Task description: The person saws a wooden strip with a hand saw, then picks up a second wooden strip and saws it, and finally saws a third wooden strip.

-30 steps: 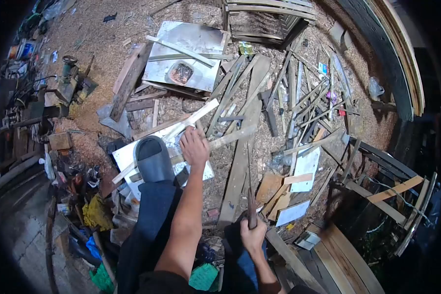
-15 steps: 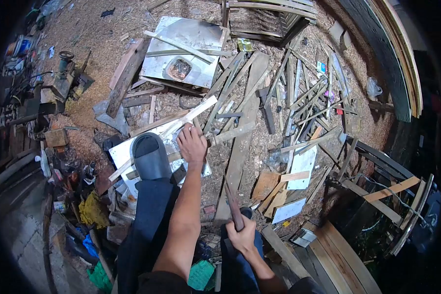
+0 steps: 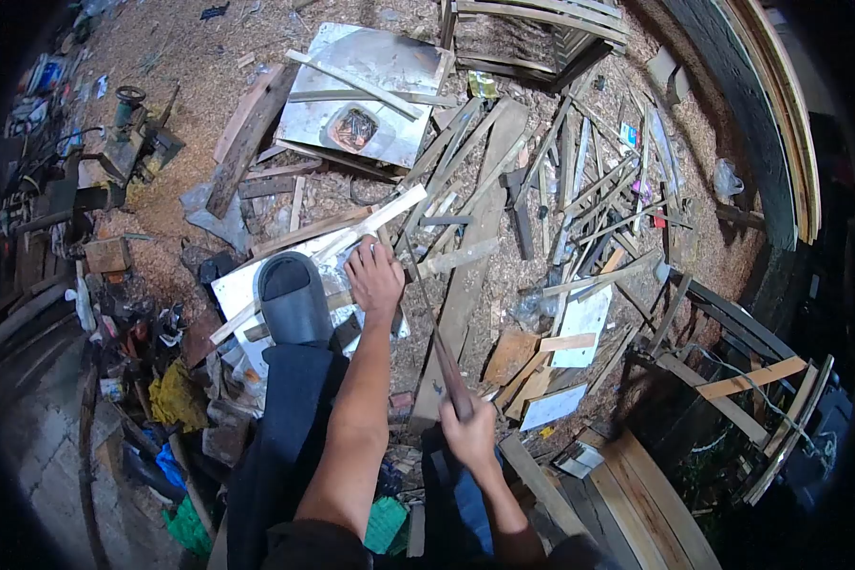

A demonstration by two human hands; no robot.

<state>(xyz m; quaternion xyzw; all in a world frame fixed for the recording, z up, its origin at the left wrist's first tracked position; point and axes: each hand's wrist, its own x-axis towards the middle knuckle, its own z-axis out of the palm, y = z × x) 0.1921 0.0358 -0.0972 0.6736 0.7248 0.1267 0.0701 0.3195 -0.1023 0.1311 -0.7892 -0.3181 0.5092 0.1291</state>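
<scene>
My left hand [image 3: 377, 275] presses down on a wooden strip [image 3: 461, 256], its fingers curled over it. The strip runs under the hand toward my foot in a dark slide sandal [image 3: 293, 296], which stands on a white board [image 3: 242, 290]. In my right hand [image 3: 470, 435] is a long, narrowing brown blade that looks like a handsaw [image 3: 452, 375]. Its thin far end reaches up beside my left hand, by the strip. Teeth are too small to make out, and the grip is hidden in my fist.
A white panel [image 3: 389, 71] with a basin-like hole lies ahead. Loose wood strips [image 3: 617, 199] and a hammer-like tool [image 3: 520, 217] are scattered to the right. A slatted wooden frame [image 3: 541, 66] stands at the top. Planks [image 3: 651, 494] lie lower right, beside a wooden frame [image 3: 765, 380].
The handsaw has moved forward and up, so its far end now sits beside my left hand. My right hand has risen slightly. My left hand stays on the strip.
</scene>
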